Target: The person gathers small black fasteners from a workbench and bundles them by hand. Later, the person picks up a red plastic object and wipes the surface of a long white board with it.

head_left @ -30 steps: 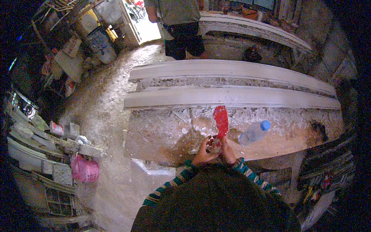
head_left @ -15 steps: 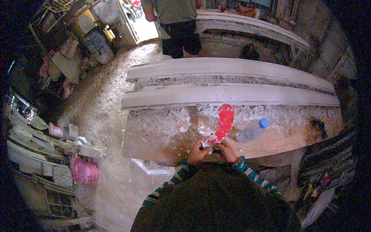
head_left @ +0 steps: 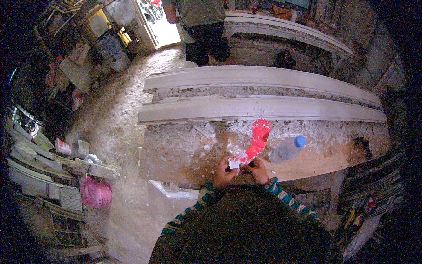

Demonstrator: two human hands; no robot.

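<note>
Left of the bottle (head_left: 285, 151), the red strip (head_left: 260, 137) is grasped by the left hand (head_left: 224, 174) and the right hand (head_left: 257, 171); its handling seems in progress, with steadiness required next.

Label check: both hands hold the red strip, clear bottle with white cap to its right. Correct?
The cap is blue, not white, as the head view shows. Rest stands: left hand and right hand hold the red strip, clear bottle to its right.

Wooden bench top (head_left: 316, 163), dusty. Two long white mouldings (head_left: 263, 109) parallel across far half, debris (head_left: 263, 93) between. White flakes (head_left: 205, 130) scattered nearer. Clear bottle (head_left: 283, 152), blue cap (head_left: 300, 141), right of middle. Dark clump (head_left: 363, 145) near right end.
</note>
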